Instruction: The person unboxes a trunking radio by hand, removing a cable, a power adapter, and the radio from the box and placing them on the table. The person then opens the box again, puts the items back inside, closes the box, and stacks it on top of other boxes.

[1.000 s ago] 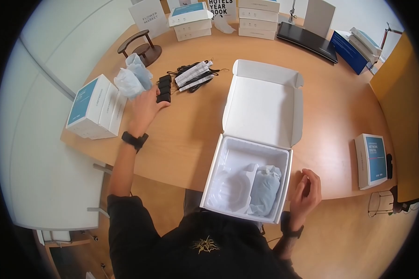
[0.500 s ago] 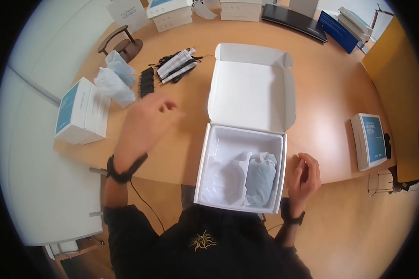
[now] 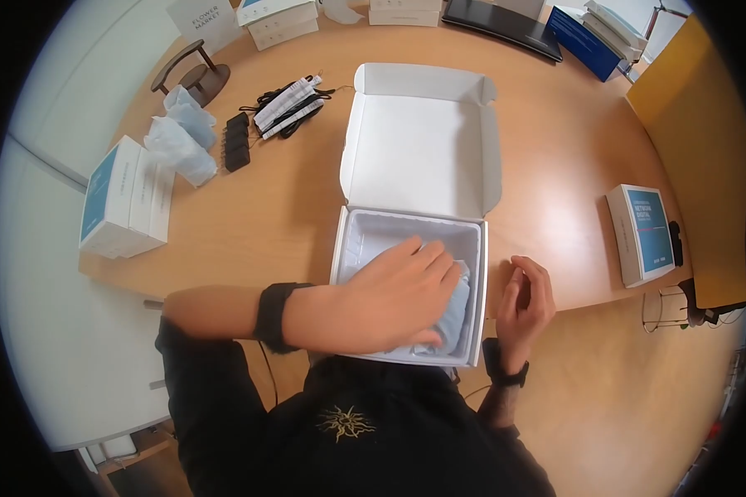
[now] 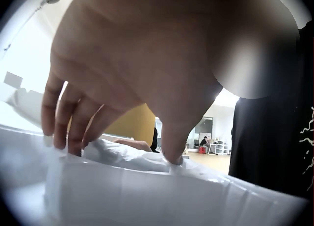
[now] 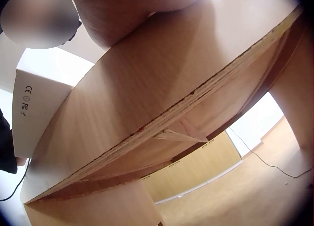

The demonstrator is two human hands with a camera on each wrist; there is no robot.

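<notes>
An open white box [image 3: 419, 153], lid raised, stands at the table's front edge with a moulded plastic tray [image 3: 381, 228] inside. In the tray's right compartment lies a bundle wrapped in pale film [image 3: 454, 319]. My left hand [image 3: 389, 298] reaches across the box and covers part of the bundle. In the left wrist view its fairly straight fingers and thumb are spread over the wrapped bundle [image 4: 127, 155], fingertips down past the tray rim. My right hand [image 3: 526, 302] rests with loosely curled fingers at the table edge, right of the box, holding nothing.
Several black blocks [image 3: 237, 142] and bundled cables [image 3: 290, 108] lie at the left. Beyond the left white boxes [image 3: 133, 199] are more wrapped bundles [image 3: 182, 149]. A small dark chair model [image 3: 197, 79] and a black laptop [image 3: 506, 29] stand farther back. Another box [image 3: 641, 236] is at the right.
My left hand has left the black blocks and swung right, over the box and onto the wrapped bundle. The right hand stays beside the box. The head view has shifted somewhat.
</notes>
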